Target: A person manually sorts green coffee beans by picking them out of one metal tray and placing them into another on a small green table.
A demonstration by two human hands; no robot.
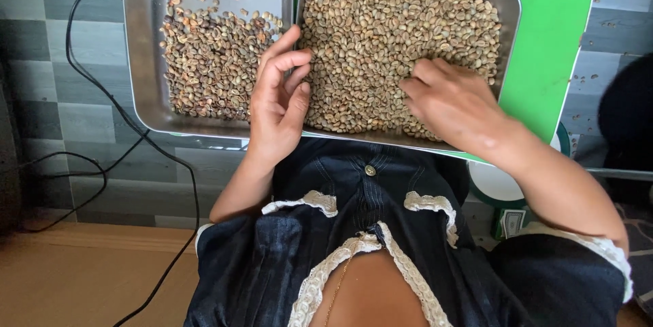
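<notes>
— On the green board (pixel 544 41), what is sitting under the hands?

— Two metal trays are lying side by side, edges touching. The right tray (pixel 511 7) is holding a full, even layer of pale coffee beans (pixel 381 28). The left tray (pixel 139 62) is carrying a darker, patchier heap of beans (pixel 211 62), gathered toward its near side, with a few strays lying on bare metal farther back.

— Where is the right hand (pixel 452 106) working?

— It is resting palm down in the near right part of the full tray, fingertips (pixel 422 72) touching the pale beans. The fingers are lying close together and curling slightly; whether they are pinching a bean, I cannot tell.

— And the left hand (pixel 277 106)?

— It is hovering over the seam where the two trays are meeting, palm turned toward the right. Its fingers are bending loosely and spreading a little, the thumb standing apart. I cannot tell whether any bean is sitting inside them.

— Anything else around?

— A black cable (pixel 102 89) is looping over the grey tiled surface to the left, and the person's dark denim top with lace trim (pixel 367 198) is filling the near edge of the view.
</notes>
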